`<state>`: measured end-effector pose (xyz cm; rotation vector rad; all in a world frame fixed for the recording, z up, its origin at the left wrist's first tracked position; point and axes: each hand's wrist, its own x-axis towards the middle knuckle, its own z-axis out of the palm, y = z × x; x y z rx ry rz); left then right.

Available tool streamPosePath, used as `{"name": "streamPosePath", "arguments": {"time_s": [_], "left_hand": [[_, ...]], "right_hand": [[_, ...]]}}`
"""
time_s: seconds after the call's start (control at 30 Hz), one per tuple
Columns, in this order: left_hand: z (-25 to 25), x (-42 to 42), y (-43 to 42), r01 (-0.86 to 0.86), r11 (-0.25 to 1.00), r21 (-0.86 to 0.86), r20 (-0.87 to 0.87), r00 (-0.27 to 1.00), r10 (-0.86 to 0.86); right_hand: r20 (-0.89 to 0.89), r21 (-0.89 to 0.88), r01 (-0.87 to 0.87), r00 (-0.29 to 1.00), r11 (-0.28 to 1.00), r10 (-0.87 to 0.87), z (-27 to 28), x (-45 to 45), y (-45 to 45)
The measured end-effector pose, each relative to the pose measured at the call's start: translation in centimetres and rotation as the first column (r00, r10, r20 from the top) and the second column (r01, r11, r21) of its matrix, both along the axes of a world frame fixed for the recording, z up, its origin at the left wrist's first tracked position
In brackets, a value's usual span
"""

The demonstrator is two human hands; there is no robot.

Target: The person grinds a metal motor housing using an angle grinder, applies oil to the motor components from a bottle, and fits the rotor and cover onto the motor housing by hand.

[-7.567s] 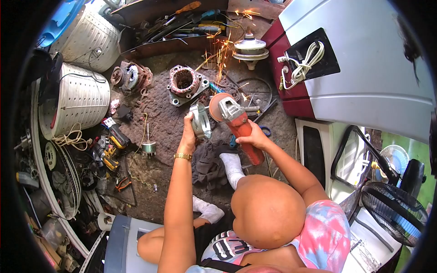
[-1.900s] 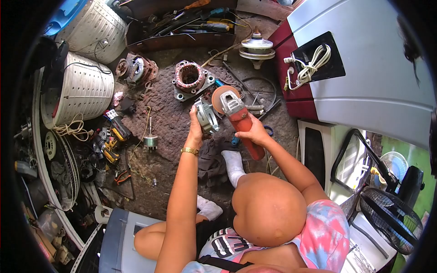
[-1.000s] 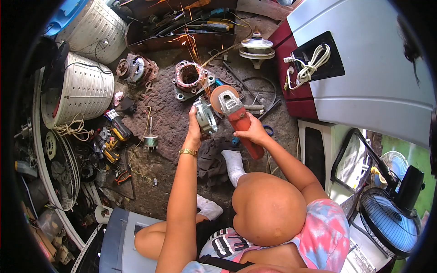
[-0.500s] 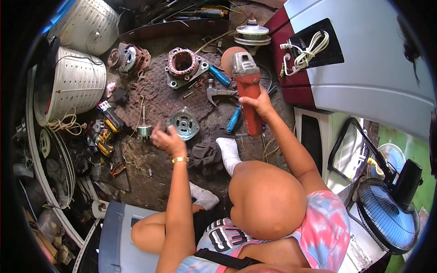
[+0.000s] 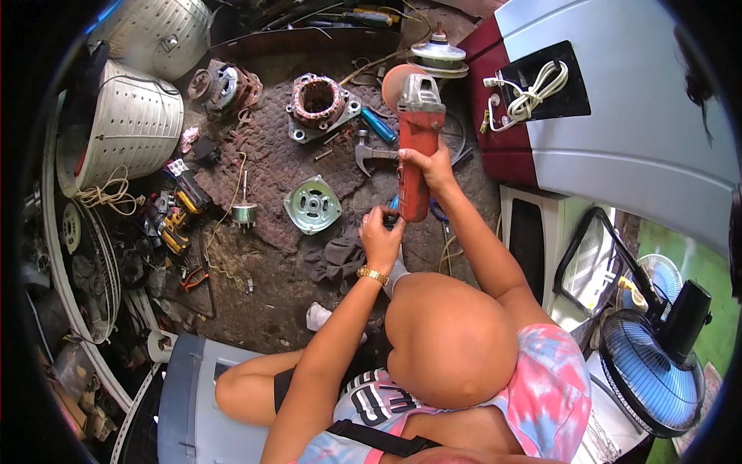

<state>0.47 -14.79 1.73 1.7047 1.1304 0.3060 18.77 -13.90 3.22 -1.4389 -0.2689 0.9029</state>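
My right hand [image 5: 430, 168] is wrapped round the red body of an angle grinder [image 5: 418, 131], whose brown disc points up and away from me. At the grinder's rear end is my left hand [image 5: 380, 236], its fingers closed near a small dark part; what they hold, if anything, is hidden. A round metal motor cover [image 5: 313, 205] lies flat on the floor, left of the grinder. Behind it stands a stator with red windings [image 5: 318, 104]. A claw hammer [image 5: 374, 154] and a blue screwdriver [image 5: 378, 124] lie close to the grinder's left side.
A small rotor [image 5: 244, 212], a yellow drill [image 5: 171, 233] and orange-handled pliers [image 5: 195, 280] lie at left, near white perforated drums [image 5: 139, 127]. A tool tray [image 5: 309, 40] is at the back. At right are a white and maroon casing [image 5: 618, 100] and a fan [image 5: 653, 371].
The metal cover, earlier in my left hand against the grinder, now lies on the floor. My left hand has moved right to the grinder's rear end. No sparks show now.
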Motion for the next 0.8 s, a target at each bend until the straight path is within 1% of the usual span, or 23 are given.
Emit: {"name": "streamPosePath", "arguments": {"time_s": [0.1, 0.13, 0.23, 0.27, 0.4, 0.5, 0.53, 0.6, 0.67, 0.73, 0.77, 0.8], "left_hand": [[0.1, 0.0, -0.7, -0.055, 0.995, 0.082, -0.026, 0.998, 0.057], [0.2, 0.2, -1.0, -0.109, 0.991, 0.078, 0.007, 0.994, 0.109], [1.5, 0.4, -1.9, -0.142, 0.982, 0.128, 0.036, 0.990, 0.138], [2.0, 0.4, -2.0, -0.113, 0.986, 0.123, 0.033, 0.993, 0.110], [1.2, 0.8, -1.8, -0.213, 0.976, -0.034, 0.034, 0.976, 0.214], [0.9, 0.7, -1.9, -0.197, 0.976, -0.097, -0.019, 0.980, 0.196], [0.5, 0.7, -2.4, -0.267, 0.939, -0.216, 0.027, 0.960, 0.279], [-0.1, 1.2, -2.8, -0.374, 0.813, -0.447, 0.092, 0.885, 0.457], [-0.5, 1.0, -2.6, -0.378, 0.813, -0.443, 0.141, 0.866, 0.479], [-0.1, 0.7, -2.6, -0.383, 0.798, -0.465, 0.174, 0.845, 0.506], [0.1, 0.5, -2.3, -0.332, 0.847, -0.416, 0.228, 0.863, 0.451], [-0.3, -0.2, -2.1, -0.279, 0.889, -0.364, 0.278, 0.878, 0.389]], "right_hand": [[0.042, -0.016, 0.043, 0.998, 0.999, -0.042, 0.5, -0.4, 0.4], [0.009, -0.008, 0.063, 0.998, 0.998, -0.063, 0.7, -0.7, 0.5], [0.075, 0.002, 0.076, 0.994, 0.997, -0.076, 0.7, -0.9, 0.7], [0.121, 0.003, 0.072, 0.990, 0.997, -0.072, 0.1, -0.8, 0.7], [0.140, 0.013, 0.093, 0.986, 0.996, -0.094, 0.5, -1.1, 1.0], [0.128, 0.002, 0.080, 0.989, 0.997, -0.080, 0.2, -0.9, 0.9], [0.132, 0.003, 0.084, 0.988, 0.996, -0.084, 0.2, -1.0, 0.9], [0.124, -0.004, 0.087, 0.989, 0.996, -0.086, 0.2, -1.0, 1.1], [0.091, -0.026, 0.097, 0.991, 0.995, -0.094, 0.1, -1.3, 1.2], [0.040, -0.005, 0.110, 0.993, 0.994, -0.110, 0.7, -1.6, 1.5], [0.015, 0.009, 0.116, 0.993, 0.993, -0.116, 0.8, -1.4, 1.9], [0.075, 0.031, 0.098, 0.992, 0.995, -0.100, 0.8, -1.1, 2.3]]}}
